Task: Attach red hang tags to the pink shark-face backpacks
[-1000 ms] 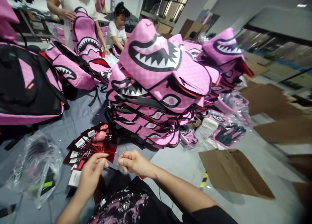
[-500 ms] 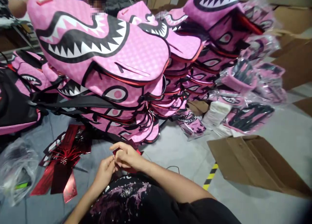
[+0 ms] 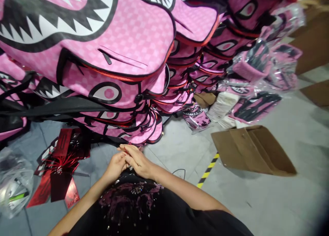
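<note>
My left hand (image 3: pixel 115 166) and my right hand (image 3: pixel 136 160) are pressed together just above my lap, in front of a black sequinned top (image 3: pixel 136 203). The right hand's fingers lie over the left hand's curled fingers. Whatever they pinch between them is hidden. Directly beyond the hands rises a tall stack of pink backpacks (image 3: pixel 123 54) printed with shark teeth and eyes. A fanned bundle of shiny red hang tags (image 3: pixel 60 160) on red strings lies on the grey floor cloth to the left of my left hand.
A crumpled clear plastic bag (image 3: pixel 12 184) lies at the far left. A flattened cardboard box (image 3: pixel 253 150) rests on the floor to the right, near yellow-black tape (image 3: pixel 207 171). Plastic-wrapped pink backpacks (image 3: pixel 259 75) and a white paper stack (image 3: pixel 222 104) lie behind it.
The view has tilted down and closer to the backpack stack. My hands have drawn together toward my lap, and the red tag seen between them earlier no longer shows.
</note>
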`<state>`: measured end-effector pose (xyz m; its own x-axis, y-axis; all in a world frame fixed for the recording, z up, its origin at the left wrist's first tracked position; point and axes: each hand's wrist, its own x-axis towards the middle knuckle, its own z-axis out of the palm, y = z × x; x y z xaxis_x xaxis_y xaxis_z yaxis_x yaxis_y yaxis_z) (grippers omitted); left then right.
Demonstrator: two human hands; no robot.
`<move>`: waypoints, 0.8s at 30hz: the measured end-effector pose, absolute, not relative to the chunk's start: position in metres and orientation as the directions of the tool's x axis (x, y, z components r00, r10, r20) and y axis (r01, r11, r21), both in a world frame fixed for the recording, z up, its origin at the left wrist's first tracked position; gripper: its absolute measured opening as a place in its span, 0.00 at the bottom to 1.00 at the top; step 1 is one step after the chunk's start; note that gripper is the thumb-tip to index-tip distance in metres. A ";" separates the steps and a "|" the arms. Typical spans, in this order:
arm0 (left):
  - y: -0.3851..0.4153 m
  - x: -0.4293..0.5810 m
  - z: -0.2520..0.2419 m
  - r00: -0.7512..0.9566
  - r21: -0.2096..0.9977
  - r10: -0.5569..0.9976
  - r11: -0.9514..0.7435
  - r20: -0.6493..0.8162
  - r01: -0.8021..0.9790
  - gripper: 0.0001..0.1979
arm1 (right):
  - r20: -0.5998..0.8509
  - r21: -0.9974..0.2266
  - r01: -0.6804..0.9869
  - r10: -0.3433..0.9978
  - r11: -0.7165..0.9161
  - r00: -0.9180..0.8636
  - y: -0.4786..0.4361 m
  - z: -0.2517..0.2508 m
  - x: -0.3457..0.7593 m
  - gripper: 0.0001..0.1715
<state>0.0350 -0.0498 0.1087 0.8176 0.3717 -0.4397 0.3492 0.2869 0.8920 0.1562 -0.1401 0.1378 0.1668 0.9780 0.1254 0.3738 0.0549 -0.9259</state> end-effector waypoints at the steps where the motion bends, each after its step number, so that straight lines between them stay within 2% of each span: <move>1: -0.048 0.040 0.107 0.840 0.909 0.355 0.229 -0.410 0.347 0.16 | 0.117 -0.935 0.352 0.973 0.040 0.200 -0.141 0.135 0.154 0.21; 3: -0.049 0.048 0.104 0.886 0.940 0.316 0.079 -0.339 0.332 0.12 | 0.095 -0.959 0.285 0.947 0.005 0.306 -0.143 0.130 0.149 0.18; 6: -0.053 0.051 0.101 0.922 0.945 0.231 -0.022 -0.312 0.326 0.11 | 0.005 -0.999 0.040 0.835 -0.020 0.550 -0.147 0.129 0.151 0.19; 8: -0.056 0.049 0.103 0.916 0.935 0.194 0.015 -0.350 0.354 0.13 | -0.075 -0.993 -0.116 0.721 0.008 0.689 -0.157 0.133 0.164 0.19; 11: -0.061 0.045 0.109 0.873 0.914 0.281 0.196 -0.400 0.355 0.21 | -0.157 -0.980 -0.196 0.628 -0.007 0.762 -0.184 0.134 0.193 0.19; 14: -0.075 0.051 0.117 0.810 0.871 0.394 0.412 -0.434 0.267 0.27 | -0.193 -0.981 -0.124 0.722 -0.148 0.664 -0.215 0.127 0.214 0.19; 18: -0.113 0.069 0.122 0.782 0.824 0.461 0.554 -0.421 0.117 0.30 | -0.226 -0.967 0.023 0.900 -0.253 0.374 -0.243 0.116 0.218 0.15; 21: -0.148 0.084 0.117 0.775 0.788 0.455 0.609 -0.438 0.087 0.34 | -0.257 -0.961 0.033 0.927 -0.276 0.272 -0.256 0.113 0.218 0.19; 24: -0.175 0.095 0.111 0.722 0.782 0.517 0.621 -0.459 0.052 0.38 | -0.287 -0.957 -0.016 0.930 -0.291 0.230 -0.268 0.112 0.223 0.19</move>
